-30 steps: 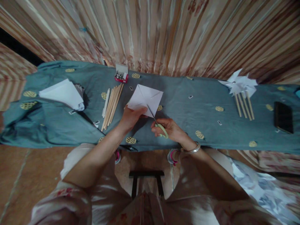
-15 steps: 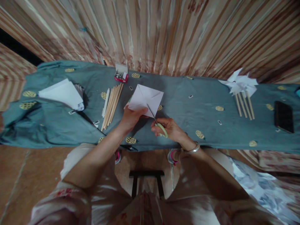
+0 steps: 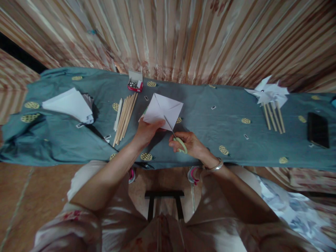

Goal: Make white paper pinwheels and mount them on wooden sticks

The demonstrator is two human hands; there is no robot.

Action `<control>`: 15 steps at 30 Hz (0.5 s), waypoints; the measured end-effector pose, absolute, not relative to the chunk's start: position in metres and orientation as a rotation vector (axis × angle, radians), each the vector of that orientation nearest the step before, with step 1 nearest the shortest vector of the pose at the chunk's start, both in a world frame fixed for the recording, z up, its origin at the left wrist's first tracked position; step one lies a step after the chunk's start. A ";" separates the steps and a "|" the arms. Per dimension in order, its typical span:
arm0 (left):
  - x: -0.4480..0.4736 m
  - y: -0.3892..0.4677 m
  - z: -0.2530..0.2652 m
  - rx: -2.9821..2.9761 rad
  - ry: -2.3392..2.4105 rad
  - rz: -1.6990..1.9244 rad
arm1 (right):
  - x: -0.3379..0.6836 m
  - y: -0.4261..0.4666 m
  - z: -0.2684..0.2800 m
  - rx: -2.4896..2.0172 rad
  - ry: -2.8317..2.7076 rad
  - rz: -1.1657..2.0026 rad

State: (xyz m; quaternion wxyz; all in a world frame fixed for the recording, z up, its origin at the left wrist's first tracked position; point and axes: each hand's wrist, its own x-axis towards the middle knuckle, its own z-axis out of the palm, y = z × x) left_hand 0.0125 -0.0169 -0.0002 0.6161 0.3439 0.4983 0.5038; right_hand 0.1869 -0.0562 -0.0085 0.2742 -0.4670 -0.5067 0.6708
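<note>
A square sheet of white paper point(image 3: 168, 106) with diagonal lines is pinched at its near left edge by my left hand point(image 3: 148, 131), thumb on top. Scissors point(image 3: 180, 144) with pale green handles are in my right hand point(image 3: 189, 142), whose fingers are through or around the handles. Their blades lie along a diagonal at the paper's near right corner, pointing toward its middle. How far apart the blades are, I cannot tell. Behind my left hand, a bit of something greenish shows at the paper's left edge.
Left of the paper lie several wooden sticks point(image 3: 126, 119), a white pen-like stick point(image 3: 118, 114) and a stack of white paper point(image 3: 70, 105). A red box point(image 3: 135, 85) of small metal pieces stands behind. Paper pinwheels point(image 3: 270, 91) on sticks and a black phone point(image 3: 317, 130) lie at right.
Almost nothing differs. The view has shifted very slightly, while both hands, the paper and the scissors keep nearly the same places.
</note>
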 end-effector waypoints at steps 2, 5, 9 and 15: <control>0.012 -0.017 -0.002 0.798 1.143 1.167 | 0.187 -0.056 -0.008 -1.265 -1.359 1.803; 0.011 -0.016 -0.004 0.809 1.124 1.186 | 0.186 -0.055 -0.008 -1.260 -1.347 1.804; 0.012 -0.016 -0.005 0.795 1.096 1.198 | 0.185 -0.055 -0.010 -1.262 -1.331 1.800; 0.012 -0.015 -0.003 0.791 1.120 1.186 | 0.187 -0.058 -0.009 -1.273 -1.384 1.812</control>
